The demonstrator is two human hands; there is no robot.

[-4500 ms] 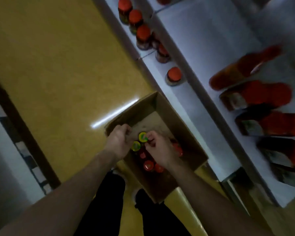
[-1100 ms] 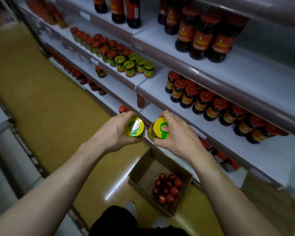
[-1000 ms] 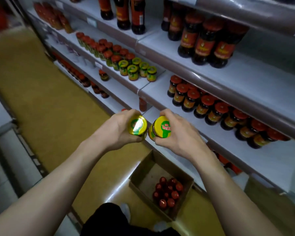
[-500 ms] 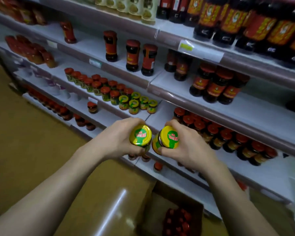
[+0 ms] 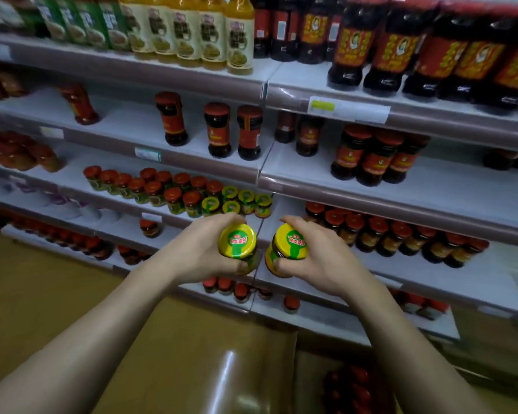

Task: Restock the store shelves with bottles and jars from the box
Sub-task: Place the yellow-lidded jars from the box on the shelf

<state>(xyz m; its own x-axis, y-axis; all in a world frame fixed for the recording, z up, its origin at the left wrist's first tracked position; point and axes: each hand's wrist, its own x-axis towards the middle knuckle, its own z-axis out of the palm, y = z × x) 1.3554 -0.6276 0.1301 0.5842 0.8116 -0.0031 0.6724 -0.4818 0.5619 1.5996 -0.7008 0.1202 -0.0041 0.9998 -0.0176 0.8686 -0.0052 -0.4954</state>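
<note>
My left hand (image 5: 204, 252) grips a jar with a yellow-and-green lid (image 5: 237, 241). My right hand (image 5: 317, 258) grips a second jar of the same kind (image 5: 290, 242). Both jars are held side by side in the air, lids tilted toward me, just in front of the shelf edge. Right behind them on the shelf (image 5: 174, 218) stands a small group of matching yellow-lidded jars (image 5: 236, 201), beside several red-lidded jars (image 5: 150, 186). The cardboard box (image 5: 311, 377) sits on the floor at the bottom, with red-lidded jars (image 5: 356, 386) inside.
Shelves above carry dark sauce bottles (image 5: 218, 130) and tall yellow-capped bottles (image 5: 192, 28). More red-lidded jars (image 5: 395, 234) fill the shelf to the right. The lowest shelf holds a few small jars (image 5: 236, 289). A yellow-brown floor (image 5: 42, 294) lies to the left.
My view has tilted up from the box to the shelves. Both hands have risen with the jars and drawn slightly apart, now close to the row of yellow-lidded jars.
</note>
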